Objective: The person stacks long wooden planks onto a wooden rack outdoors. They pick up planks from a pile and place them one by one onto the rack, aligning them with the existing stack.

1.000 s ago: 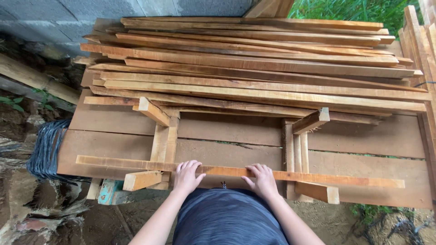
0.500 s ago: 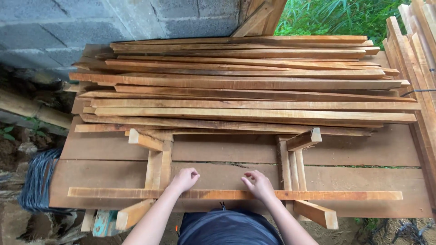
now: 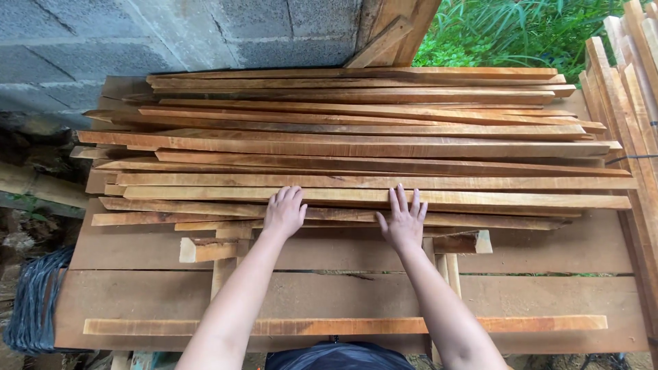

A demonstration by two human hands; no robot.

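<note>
Flatly, both palms press on rough-sawn, orange-brown wooden slats (image 3: 370,199) stacked across a plank bench (image 3: 548,288): left hand (image 3: 284,212) and right hand (image 3: 404,223) lie spread-fingered, grasping nothing, on the pile's near edge.

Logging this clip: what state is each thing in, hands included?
Left hand: open, flat on the slat pile.
Right hand: open, fingers spread, flat on the pile.
Slat pile: stacked lengthwise, loosely, ends uneven.
Single slat: lying flat alone at the near edge, untouched.
Bench: bearing the pile, boards gapped.
Wire coil: bundled, beside the bench's left end.
</note>
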